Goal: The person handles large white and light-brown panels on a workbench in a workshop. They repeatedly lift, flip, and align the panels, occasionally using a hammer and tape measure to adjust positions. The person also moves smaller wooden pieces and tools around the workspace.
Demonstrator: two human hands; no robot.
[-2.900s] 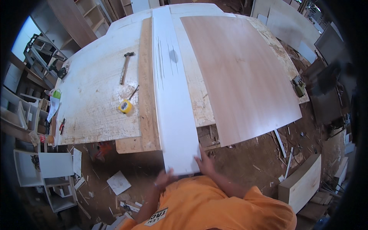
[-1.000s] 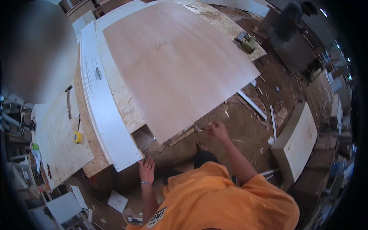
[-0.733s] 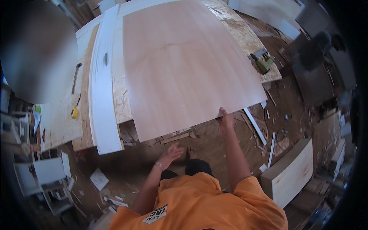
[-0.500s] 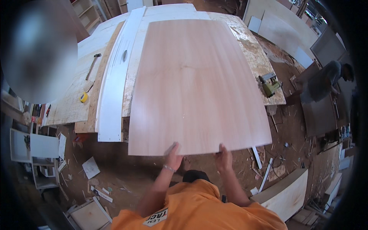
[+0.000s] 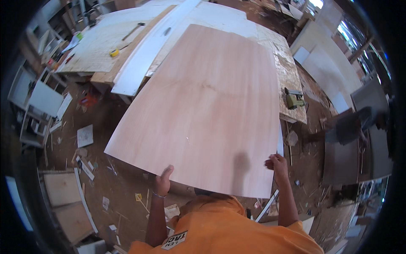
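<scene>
A large pale pinkish-brown plywood sheet (image 5: 207,110) lies slanted, its far part on the workbench and its near end reaching out over the floor toward me. My left hand (image 5: 163,181) grips its near edge, thumb on top and the other fingers hidden underneath. Close to the sheet's right edge, near the front corner, my right hand (image 5: 278,165) is raised with loosely bent fingers apart. A dark hand-shaped shadow falls on the sheet to its left.
On the workbench (image 5: 99,48) lie a long white board (image 5: 148,51), a hammer (image 5: 133,31), a yellow tape measure (image 5: 114,53) and a green nail gun (image 5: 294,99). Offcuts litter the floor. A person (image 5: 349,127) bends among dark panels at right. White cabinet parts (image 5: 45,98) stand left.
The sheet has turned, its near end swinging left and coming closer to me. My right hand has left the near edge and moved to the right side; my left hand keeps its grip.
</scene>
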